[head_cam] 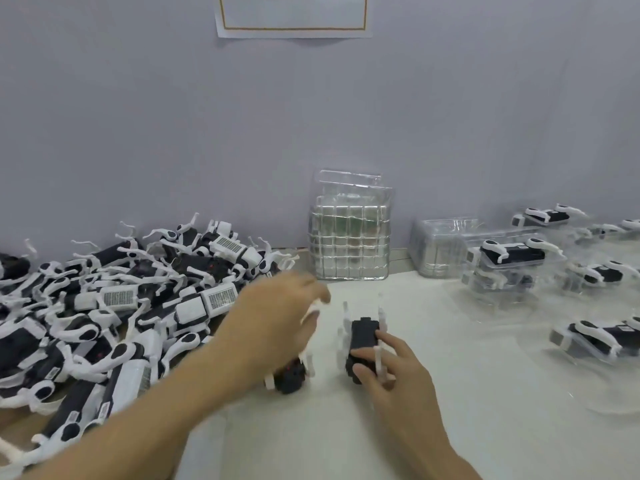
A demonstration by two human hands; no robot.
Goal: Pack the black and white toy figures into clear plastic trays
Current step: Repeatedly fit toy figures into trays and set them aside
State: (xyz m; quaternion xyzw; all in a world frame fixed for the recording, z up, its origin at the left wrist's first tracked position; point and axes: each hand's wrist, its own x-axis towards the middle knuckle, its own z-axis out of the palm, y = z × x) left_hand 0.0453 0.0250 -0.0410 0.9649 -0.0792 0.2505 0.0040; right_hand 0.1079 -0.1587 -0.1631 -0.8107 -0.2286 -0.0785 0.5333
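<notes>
Bare forearms (138, 427) rise from the bottom edge. The right hand (391, 379) sits close in, thumb and fingers pinching a toy figure (362, 344) by the near end of its black body. That figure lies on its back on the table (294, 445) with its thin white legs sticking up. Its long axis runs straight away from the grip toward the wall (138, 116).

Just left of this grip, the left hand (277, 323) is motion-blurred. Its fingers curl over a second figure (289, 375), whose black body shows under the palm while a white leg pokes out by the fingers. Farther left of both grips sprawls the pile of figures (121, 306), tangled leg over leg.

The coming move, I judge, turns on reaching an empty tray. The stack of clear trays (349, 233) stands on edge against the wall, directly beyond the right-hand figure and roughly in line with its axis, well apart from either grip. A lower stack (440, 247) lies flat beyond and to the right, nearer the right hand. Packed trays (512, 261) spread farther right.

The bodies look hard, matte and blocky. The legs are slender and curved, so they are likely to snag. The trays are thin, glossy, ribbed plastic, probably flimsy and tightly nested.
</notes>
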